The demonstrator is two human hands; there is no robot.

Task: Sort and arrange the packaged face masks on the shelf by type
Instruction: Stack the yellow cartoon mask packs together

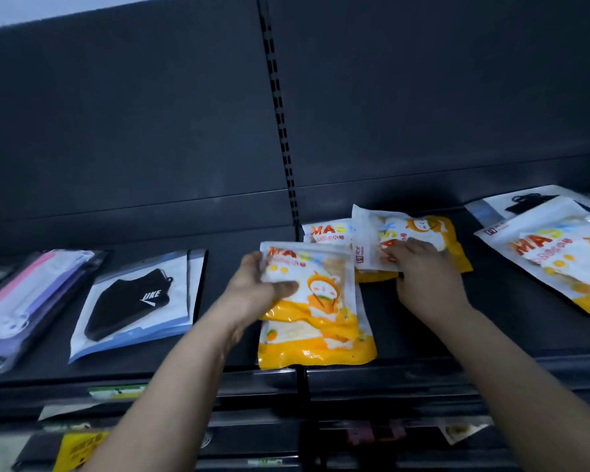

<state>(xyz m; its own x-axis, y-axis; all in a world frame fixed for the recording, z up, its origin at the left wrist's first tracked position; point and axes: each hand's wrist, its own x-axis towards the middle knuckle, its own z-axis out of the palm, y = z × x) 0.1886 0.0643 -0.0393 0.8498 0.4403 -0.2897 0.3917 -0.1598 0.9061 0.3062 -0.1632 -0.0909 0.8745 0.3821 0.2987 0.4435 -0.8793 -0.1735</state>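
Orange-and-white plastic mask pouch point(321, 318) at centre of dark shelf point(508, 298), held by left grip point(252, 284); right grip point(419, 277) clasps matching far pouches point(430, 233). Black-mask packet point(133, 301) lies left; right pile point(559, 260) judged unsorted.

"MAS" on near pack point(315, 301), "AS" on tilted pack point(423, 229), "MAS" on far-right pack point(552, 257), "LIKE" on black mask point(123, 301)

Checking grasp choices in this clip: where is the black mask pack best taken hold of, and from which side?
Probably its near bottom edge, pinched from the shelf front. The black mask pack lies flat and thin, leaving nothing to wrap; that edge is bare plastic border, nearest the shelf lip.
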